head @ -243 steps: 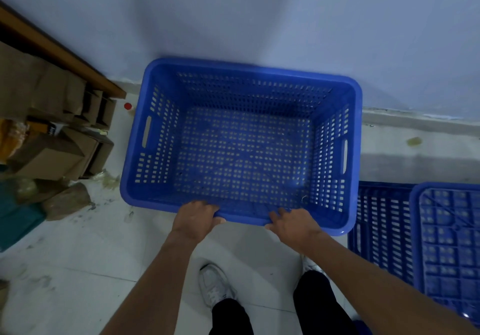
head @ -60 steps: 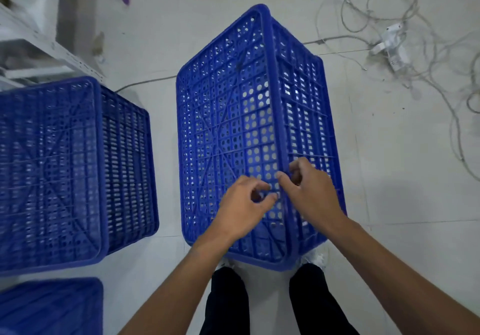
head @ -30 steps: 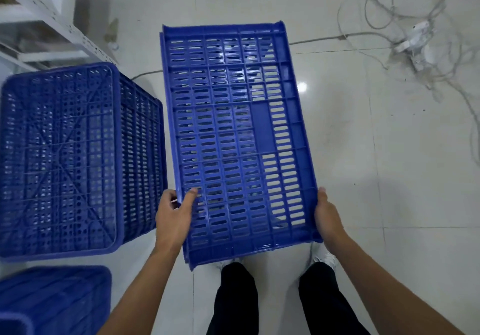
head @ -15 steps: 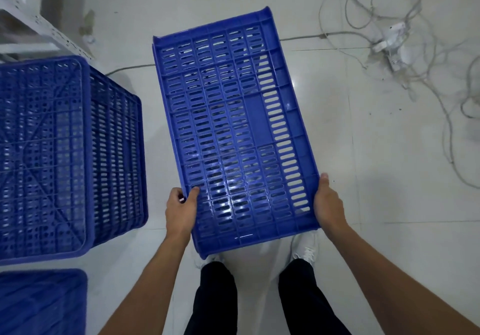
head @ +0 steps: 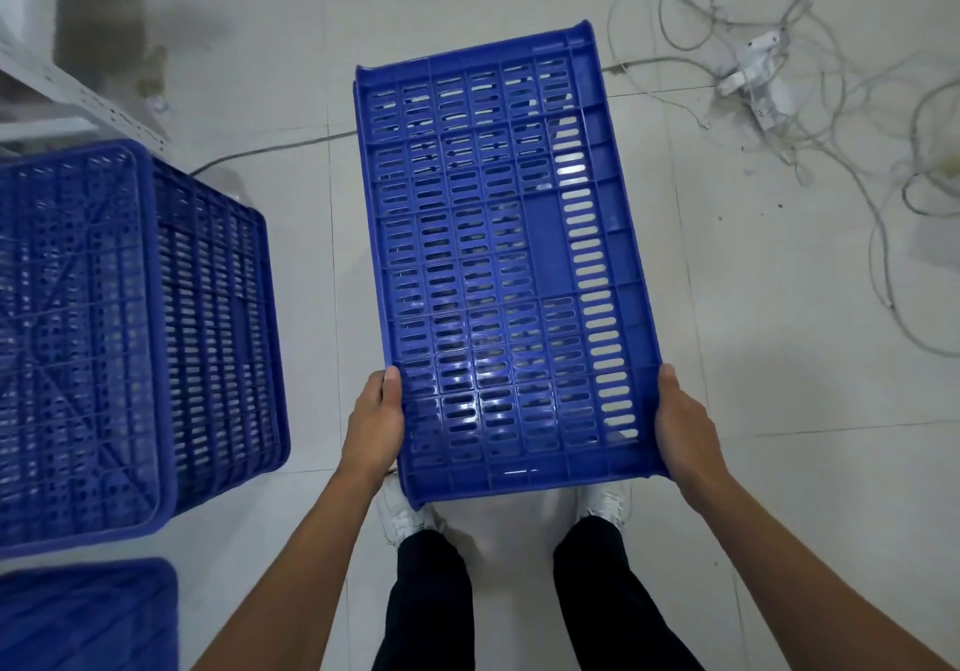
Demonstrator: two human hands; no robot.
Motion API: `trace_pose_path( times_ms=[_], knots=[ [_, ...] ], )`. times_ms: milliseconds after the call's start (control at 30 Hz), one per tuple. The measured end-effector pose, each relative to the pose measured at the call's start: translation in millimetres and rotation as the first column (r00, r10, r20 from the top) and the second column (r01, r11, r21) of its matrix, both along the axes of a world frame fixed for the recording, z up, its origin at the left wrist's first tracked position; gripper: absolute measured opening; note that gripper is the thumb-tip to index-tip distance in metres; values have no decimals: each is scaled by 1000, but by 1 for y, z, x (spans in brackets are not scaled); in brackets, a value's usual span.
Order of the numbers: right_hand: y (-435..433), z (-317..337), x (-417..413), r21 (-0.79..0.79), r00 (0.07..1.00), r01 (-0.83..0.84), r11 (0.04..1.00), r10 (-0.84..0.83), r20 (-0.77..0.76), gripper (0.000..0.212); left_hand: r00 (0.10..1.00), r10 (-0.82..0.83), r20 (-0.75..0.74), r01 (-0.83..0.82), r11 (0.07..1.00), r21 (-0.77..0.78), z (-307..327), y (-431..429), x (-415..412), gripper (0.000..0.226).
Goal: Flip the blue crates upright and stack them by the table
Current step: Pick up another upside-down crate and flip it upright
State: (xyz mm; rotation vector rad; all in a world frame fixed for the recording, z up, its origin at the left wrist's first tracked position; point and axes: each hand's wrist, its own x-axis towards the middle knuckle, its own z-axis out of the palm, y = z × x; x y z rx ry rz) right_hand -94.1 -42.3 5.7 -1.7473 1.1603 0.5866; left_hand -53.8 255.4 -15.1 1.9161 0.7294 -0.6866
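I hold a blue slotted crate (head: 498, 275) off the floor in front of me, turned on its side so a long slotted wall faces up. My left hand (head: 376, 423) grips its near left edge and my right hand (head: 683, 421) grips its near right edge. To the left a second blue crate (head: 119, 337) stands upside down on the tiles, its perforated base facing up. A corner of a third blue crate (head: 88, 613) shows at the bottom left.
White floor tiles lie all around. A tangle of pale cables with a white power adapter (head: 758, 72) sprawls at the upper right. A white perforated shelf rail (head: 67, 93) runs along the upper left. My feet in white shoes (head: 402, 512) stand under the held crate.
Eight seconds ago I held an upright crate by a wall. Since two seconds ago the held crate has been tipped onto its side and my hands moved to its two near edges; it shifted slightly right.
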Motion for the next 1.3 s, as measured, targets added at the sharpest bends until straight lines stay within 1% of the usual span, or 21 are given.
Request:
trace_pose_path(
  times_ms=[100, 167, 233, 300, 400, 467, 533, 633, 767, 800, 900, 967, 1033, 1100, 1167, 1233, 1267, 1300],
  knots=[
    [-4, 10, -8, -118, 994, -107, 987, 111, 26, 63, 1000, -17, -23, 16, 1000, -14, 1, -4, -1, 50],
    [-2, 19, -15, -222, 981, -171, 960, 187, 51, 68, 999, 1, -45, -3, 999, -36, 1, -4, -2, 48],
    [3, 29, -19, -294, 966, -211, 932, 245, 85, 69, 997, 18, -75, -22, 998, -51, 0, -2, -2, 47],
    [11, 40, -22, -303, 952, -231, 925, 279, 127, 66, 994, 35, -104, -40, 998, -49, -3, 1, 0, 47],
    [29, 52, -23, -270, 925, -284, 920, 337, 174, 53, 985, 82, -149, -75, 996, 51, -9, 9, 5, 50],
    [42, 55, -22, -278, 892, -357, 892, 413, 183, 43, 977, 145, -157, -126, 984, 125, -21, 23, 6, 47],
    [54, 55, -19, -285, 860, -419, 862, 478, 181, 37, 969, 185, -161, -159, 974, 159, -32, 34, 6, 41],
    [72, 57, -16, -275, 813, -495, 824, 551, 187, 33, 971, 170, -166, -138, 972, 190, -23, 34, 11, 47],
    [98, 56, -14, -289, 746, -574, 766, 635, 203, 34, 998, 6, -68, 8, 977, 212, 2, 28, 15, 55],
    [107, 55, -12, -296, 725, -597, 746, 659, 200, 35, 1000, -27, -15, 29, 981, 194, 11, 28, 14, 52],
    [135, 53, -9, -325, 650, -658, 679, 730, 211, 39, 976, -102, 191, 82, 991, 108, 43, 20, 10, 32],
    [157, 49, -8, -382, 585, -684, 622, 780, 222, 39, 952, -118, 282, 107, 993, 53, 62, 11, 9, 25],
    [181, 49, -7, -419, 545, -702, 576, 813, 206, 39, 945, -132, 300, 123, 991, 48, 68, 7, 6, 29],
    [204, 48, -5, -418, 514, -731, 540, 838, 183, 38, 949, -125, 289, 96, 989, 114, 64, 10, 6, 42],
    [225, 50, 0, -404, 496, -757, 513, 854, 155, 34, 959, -95, 268, 44, 980, 192, 57, 21, 9, 48],
    [244, 47, -1, -459, 408, -788, 410, 906, 111, 24, 966, -102, 238, 33, 961, 276, 49, 34, 14, 46],
    [252, 43, -1, -482, 396, -788, 384, 915, 81, 24, 968, -116, 223, 43, 950, 310, 45, 41, 16, 42],
    [259, 36, -2, -492, 408, -778, 390, 910, 76, 26, 971, -129, 203, 55, 941, 335, 42, 49, 19, 39]
  ],
)
